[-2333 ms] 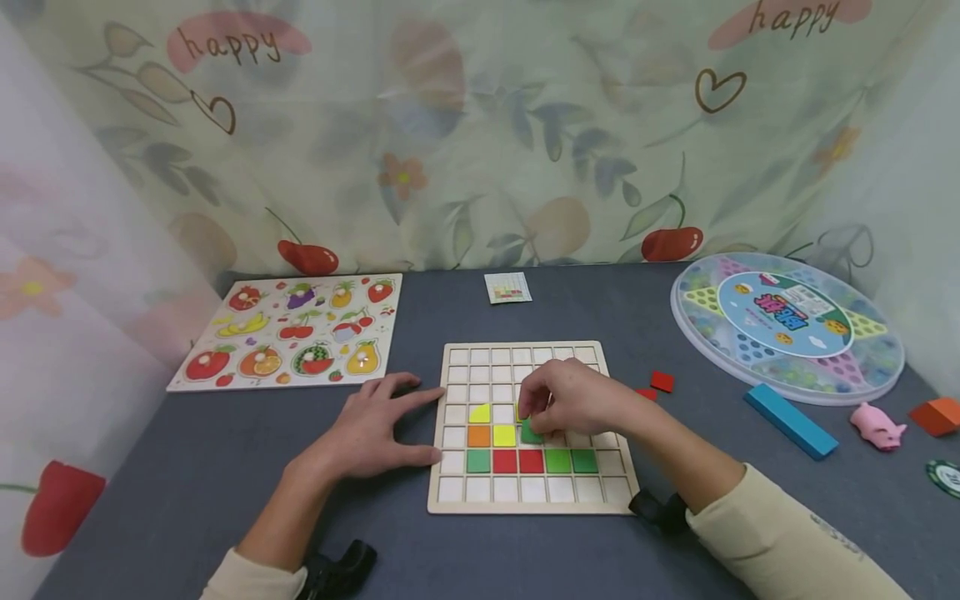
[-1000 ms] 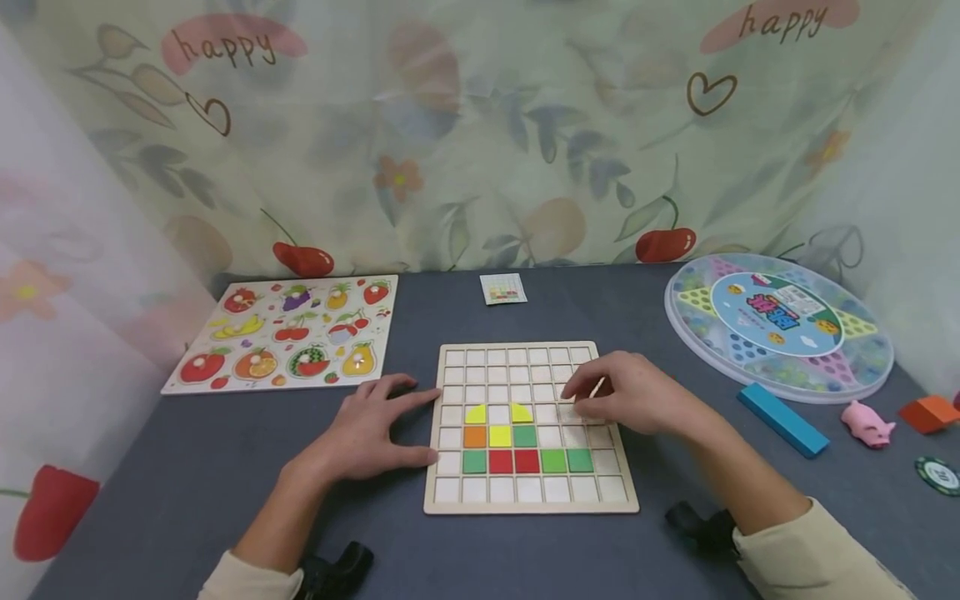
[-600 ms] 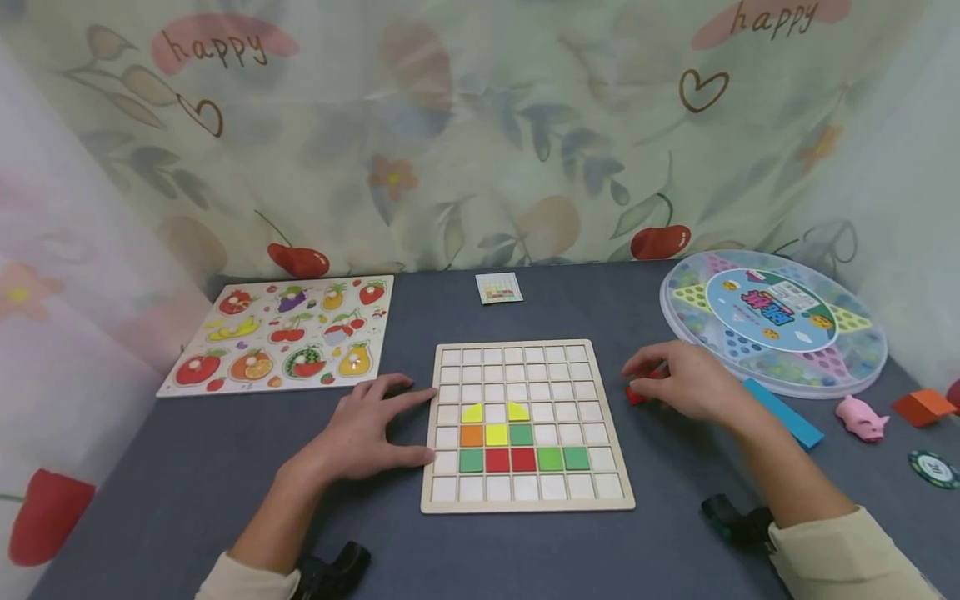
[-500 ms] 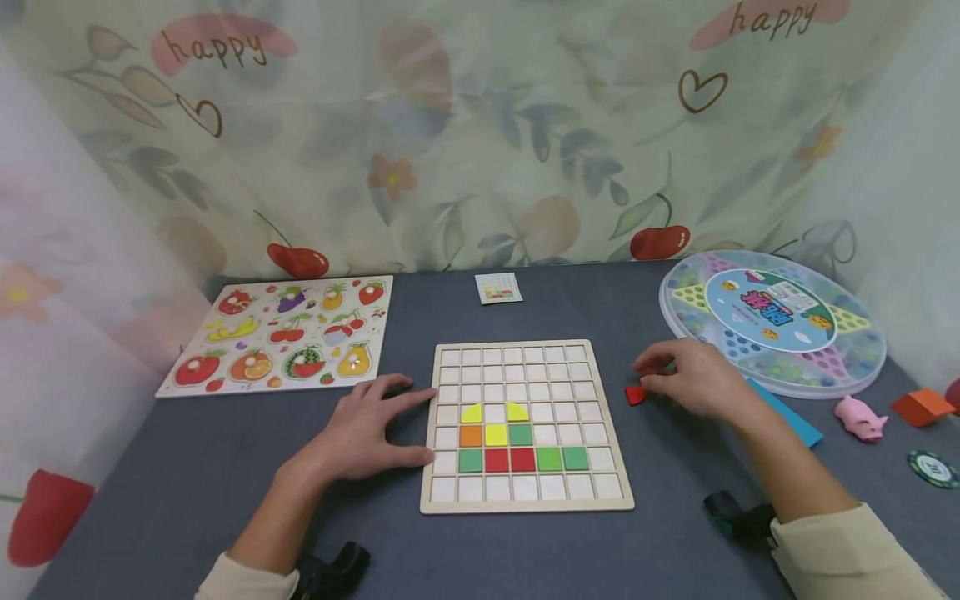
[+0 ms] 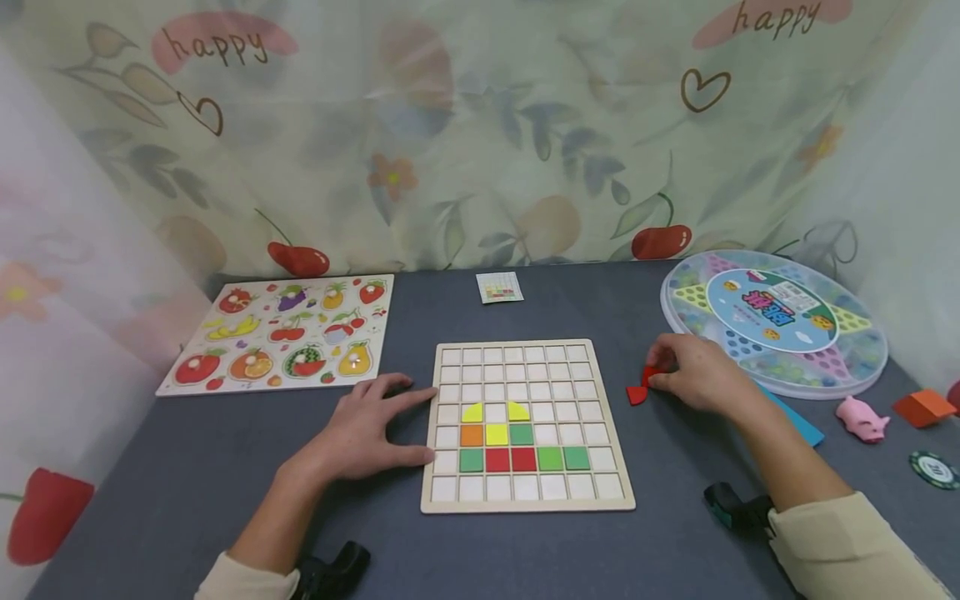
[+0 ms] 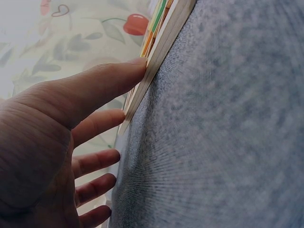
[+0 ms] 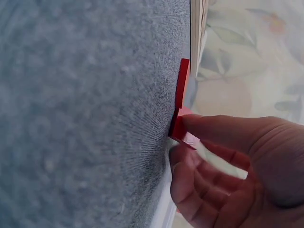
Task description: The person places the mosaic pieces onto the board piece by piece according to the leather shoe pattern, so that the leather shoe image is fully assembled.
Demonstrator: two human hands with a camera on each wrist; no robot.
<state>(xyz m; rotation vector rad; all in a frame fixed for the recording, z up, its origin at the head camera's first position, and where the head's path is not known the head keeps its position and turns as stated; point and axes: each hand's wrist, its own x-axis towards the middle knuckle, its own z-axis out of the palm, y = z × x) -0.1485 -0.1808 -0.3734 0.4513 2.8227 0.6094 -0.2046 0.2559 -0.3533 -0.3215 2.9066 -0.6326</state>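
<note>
My left hand, fingers spread, touches the left edge of a wooden grid board with thumb and index fingertips. Several coloured tiles sit in the board's cells, among them a green tile, a yellow tile, an orange tile and two yellow rounded tiles. Right of the board, my right hand pinches a red tile between thumb and index finger, low at the table. A second red tile, with a rounded edge, lies on the table close beside it.
A fruit puzzle board lies at the back left and a small pattern card behind the grid. On the right are a round game board, a blue block, a pink pig, an orange block and a chip.
My right hand let go of the green tile in the board and moved right to the red tiles. It now pinches one of them. My left hand stays at the board's edge.
</note>
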